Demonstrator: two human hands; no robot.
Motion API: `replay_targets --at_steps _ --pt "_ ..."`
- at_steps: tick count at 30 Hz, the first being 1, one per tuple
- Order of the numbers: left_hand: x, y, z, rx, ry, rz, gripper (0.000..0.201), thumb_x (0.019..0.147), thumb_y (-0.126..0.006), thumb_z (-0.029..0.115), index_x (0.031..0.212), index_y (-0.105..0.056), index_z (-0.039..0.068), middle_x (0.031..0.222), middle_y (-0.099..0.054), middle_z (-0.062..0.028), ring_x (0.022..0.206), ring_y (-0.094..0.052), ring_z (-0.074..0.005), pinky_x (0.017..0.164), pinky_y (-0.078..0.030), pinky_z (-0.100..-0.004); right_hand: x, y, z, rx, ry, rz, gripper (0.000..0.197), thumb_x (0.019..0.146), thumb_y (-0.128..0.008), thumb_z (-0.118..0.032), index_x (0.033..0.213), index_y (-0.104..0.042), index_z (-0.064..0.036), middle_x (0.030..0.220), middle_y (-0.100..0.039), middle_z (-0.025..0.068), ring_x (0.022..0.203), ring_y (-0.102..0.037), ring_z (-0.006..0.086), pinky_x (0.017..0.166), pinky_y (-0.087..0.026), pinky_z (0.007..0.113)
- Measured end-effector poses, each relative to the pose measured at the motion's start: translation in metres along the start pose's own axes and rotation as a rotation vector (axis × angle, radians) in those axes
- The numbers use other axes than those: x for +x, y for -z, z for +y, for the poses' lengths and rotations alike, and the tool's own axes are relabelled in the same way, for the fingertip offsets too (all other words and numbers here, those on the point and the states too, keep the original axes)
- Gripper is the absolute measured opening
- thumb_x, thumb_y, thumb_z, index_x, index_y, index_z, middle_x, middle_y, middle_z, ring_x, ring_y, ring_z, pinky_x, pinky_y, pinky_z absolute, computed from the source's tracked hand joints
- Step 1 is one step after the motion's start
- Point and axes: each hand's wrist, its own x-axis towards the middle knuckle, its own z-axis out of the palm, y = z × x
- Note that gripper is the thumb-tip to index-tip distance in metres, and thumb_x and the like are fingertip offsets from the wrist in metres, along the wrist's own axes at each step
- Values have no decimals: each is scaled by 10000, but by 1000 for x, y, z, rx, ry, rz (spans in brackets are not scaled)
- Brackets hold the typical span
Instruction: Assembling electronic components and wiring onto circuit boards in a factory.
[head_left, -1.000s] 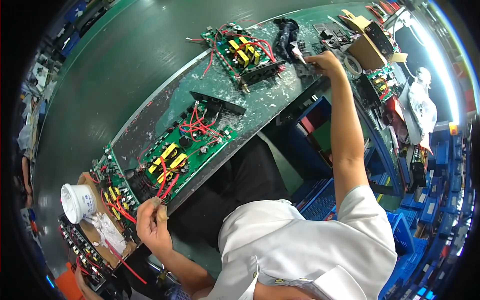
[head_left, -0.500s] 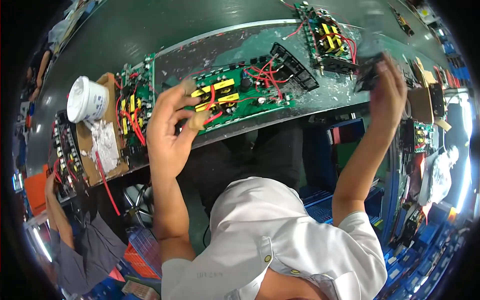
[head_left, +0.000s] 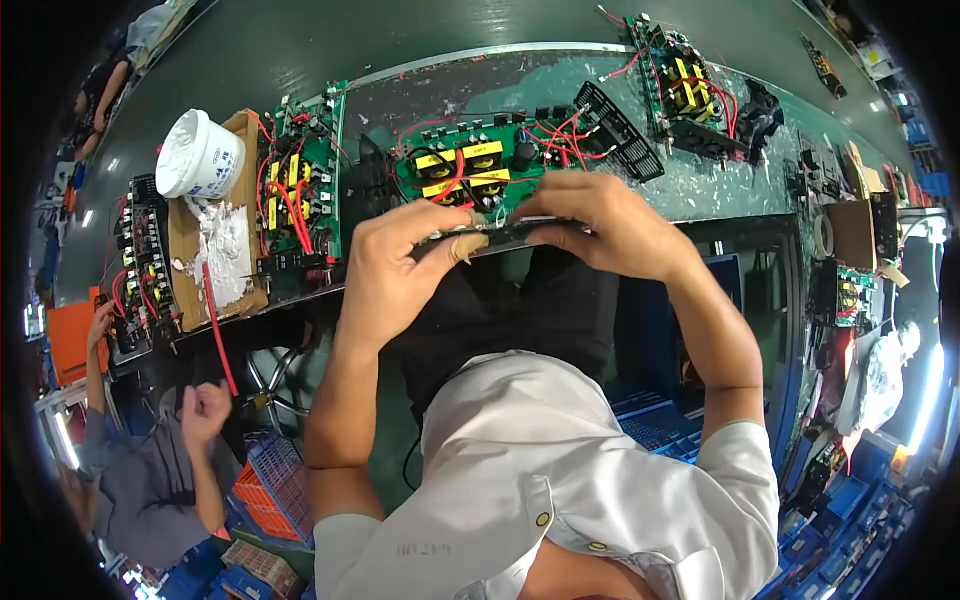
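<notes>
A green circuit board (head_left: 520, 160) with yellow-wrapped transformers and red wires lies on the bench before me. My left hand (head_left: 410, 255), with tan covers on its fingertips, pinches a thin dark strip (head_left: 505, 238) along the board's near edge. From the other end, my right hand (head_left: 610, 225) closes on the same strip, thumb below and fingers above. Whether the strip is joined to the board I cannot tell. A black slotted panel (head_left: 620, 130), with red wires reaching it, leans at the board's right. By the left end stands a dark plate (head_left: 375, 175).
To the left are another board (head_left: 300, 190), a white tub (head_left: 200, 155) and a cardboard tray (head_left: 180, 260) with white paste. A wired board (head_left: 690, 90) and a crumpled black item (head_left: 763, 115) sit at the far right. At lower left, a co-worker's hand (head_left: 205, 410) is raised.
My right hand has come from the bench's right side to the board's near edge. My left hand has moved off the board's left part onto the strip. The co-worker's hand has come up.
</notes>
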Motion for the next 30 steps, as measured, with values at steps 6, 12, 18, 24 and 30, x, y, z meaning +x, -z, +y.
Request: replay_targets --at_steps 6,12,18,24,30 --pt "28 12 5 31 -19 30 188 819 -746 -28 1003 -710 -31 912 -721 -110 824 -690 -169 738 -526 -273 32 18 -1 -100 37 -29 211 871 -686 -60 1068 -631 -7 901 -620 156 882 -614 393 720 -480 455" --pt "52 4 1 53 98 243 384 791 -804 58 1146 -663 14 954 -715 -123 854 -694 -224 760 -533 -302 63 52 -1 -155 -208 -171 235 909 -664 -85 1134 -621 -33 916 -669 184 783 -644 338 703 -499 411" --pt "61 -25 -14 642 -158 148 512 784 -799 215 1227 -616 35 1185 -615 -138 1107 -580 -340 960 -463 -443 104 92 88 -230 -92 14 319 966 -646 -213 1163 -632 37 947 -696 172 867 -647 201 831 -508 334" --pt "55 -54 -25 788 -78 -63 508 776 -784 212 1232 -622 59 1217 -588 -118 1155 -552 -297 1007 -409 -444 118 63 121 -194 -155 -317 319 944 -630 -165 1227 -645 -18 1078 -700 205 977 -672 332 886 -506 382" --pt "58 -60 -22 837 -48 -21 490 791 -770 201 1236 -620 62 1221 -593 -123 1142 -563 -306 988 -426 -452 118 64 109 -172 -223 -493 295 939 -619 -132 1218 -653 -42 1056 -703 195 950 -664 348 843 -503 400"
